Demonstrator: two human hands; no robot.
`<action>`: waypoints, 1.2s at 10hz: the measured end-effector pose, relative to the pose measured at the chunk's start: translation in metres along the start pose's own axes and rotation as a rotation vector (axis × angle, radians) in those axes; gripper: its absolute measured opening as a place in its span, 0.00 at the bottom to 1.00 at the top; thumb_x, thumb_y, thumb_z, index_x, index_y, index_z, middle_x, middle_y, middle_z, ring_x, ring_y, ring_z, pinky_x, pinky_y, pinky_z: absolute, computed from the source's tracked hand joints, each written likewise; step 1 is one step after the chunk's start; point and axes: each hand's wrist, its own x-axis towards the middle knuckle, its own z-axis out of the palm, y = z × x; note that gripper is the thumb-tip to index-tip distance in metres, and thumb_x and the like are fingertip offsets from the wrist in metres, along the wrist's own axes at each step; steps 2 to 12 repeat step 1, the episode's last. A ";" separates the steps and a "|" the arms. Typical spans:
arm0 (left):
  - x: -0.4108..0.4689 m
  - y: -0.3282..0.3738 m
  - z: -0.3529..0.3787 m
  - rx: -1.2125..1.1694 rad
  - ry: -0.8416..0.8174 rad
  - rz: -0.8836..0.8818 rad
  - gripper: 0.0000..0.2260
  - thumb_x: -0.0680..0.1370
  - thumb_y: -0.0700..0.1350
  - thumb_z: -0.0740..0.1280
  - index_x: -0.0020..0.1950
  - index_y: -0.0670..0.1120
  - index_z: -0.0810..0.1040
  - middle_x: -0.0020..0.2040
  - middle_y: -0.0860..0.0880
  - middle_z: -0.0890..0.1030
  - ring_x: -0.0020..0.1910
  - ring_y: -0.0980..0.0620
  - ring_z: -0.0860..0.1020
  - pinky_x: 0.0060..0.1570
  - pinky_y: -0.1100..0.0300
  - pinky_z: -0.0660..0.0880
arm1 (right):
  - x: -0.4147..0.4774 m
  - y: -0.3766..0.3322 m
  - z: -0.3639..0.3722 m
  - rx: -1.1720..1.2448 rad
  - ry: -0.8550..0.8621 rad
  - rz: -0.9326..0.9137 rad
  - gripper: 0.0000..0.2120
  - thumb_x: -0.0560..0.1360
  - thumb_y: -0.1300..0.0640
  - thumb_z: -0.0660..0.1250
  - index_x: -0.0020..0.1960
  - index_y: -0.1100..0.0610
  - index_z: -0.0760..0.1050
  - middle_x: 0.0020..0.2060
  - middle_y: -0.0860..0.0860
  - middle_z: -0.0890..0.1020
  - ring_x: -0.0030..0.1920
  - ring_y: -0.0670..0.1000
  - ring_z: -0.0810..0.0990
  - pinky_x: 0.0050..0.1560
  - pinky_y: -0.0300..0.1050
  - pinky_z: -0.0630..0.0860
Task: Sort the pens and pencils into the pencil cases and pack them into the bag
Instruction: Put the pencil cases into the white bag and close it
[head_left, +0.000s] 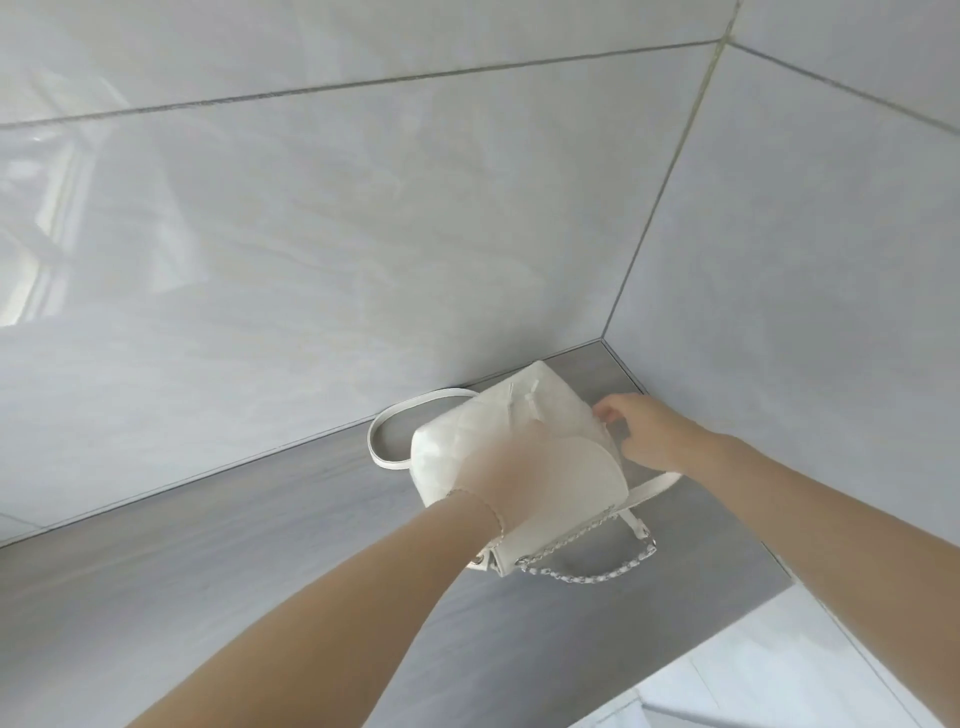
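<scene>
Two glossy tiled walls (363, 234) meet in a corner, and a grey worktop (260, 519) runs along their foot. The task's white quilted bag (566, 467) sits on it close to that corner, with its rounded flap turned toward the person. No pens, pencils or pencil cases are in view, so I cannot tell whether anything is packed yet. The left hand (498, 483) lies over the near top of the bag, but it is smeared with motion blur, and I cannot tell how far its grip is closed or whether it holds anything. The right hand (649, 431) is at the bag's right side with its fingers curled onto the edge there. Its grip looks like a light pinch on the side panel beside the flap. The main risk, as I judge it, is the soft bag folding or tipping while it is handled, since a pinch on one edge gives little control and anything inside could slide out under the flap. The white shoulder strap (379, 431) loops loose behind the bag toward the wall, and the silver chain (587, 571) trails on the near side. Either could snag on a wrist and drag the bag toward the worktop's near right edge. The small bow (530, 400) on top would tear easily if tugged.
</scene>
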 end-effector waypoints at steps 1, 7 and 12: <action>-0.017 -0.010 -0.009 0.026 -0.014 -0.015 0.15 0.77 0.42 0.58 0.63 0.49 0.69 0.68 0.46 0.61 0.64 0.43 0.66 0.58 0.52 0.70 | -0.006 -0.031 0.003 -0.039 0.242 -0.015 0.17 0.72 0.69 0.59 0.58 0.58 0.75 0.53 0.54 0.79 0.57 0.54 0.76 0.55 0.42 0.69; -0.017 -0.010 -0.009 0.026 -0.014 -0.015 0.15 0.77 0.42 0.58 0.63 0.49 0.69 0.68 0.46 0.61 0.64 0.43 0.66 0.58 0.52 0.70 | -0.006 -0.031 0.003 -0.039 0.242 -0.015 0.17 0.72 0.69 0.59 0.58 0.58 0.75 0.53 0.54 0.79 0.57 0.54 0.76 0.55 0.42 0.69; -0.017 -0.010 -0.009 0.026 -0.014 -0.015 0.15 0.77 0.42 0.58 0.63 0.49 0.69 0.68 0.46 0.61 0.64 0.43 0.66 0.58 0.52 0.70 | -0.006 -0.031 0.003 -0.039 0.242 -0.015 0.17 0.72 0.69 0.59 0.58 0.58 0.75 0.53 0.54 0.79 0.57 0.54 0.76 0.55 0.42 0.69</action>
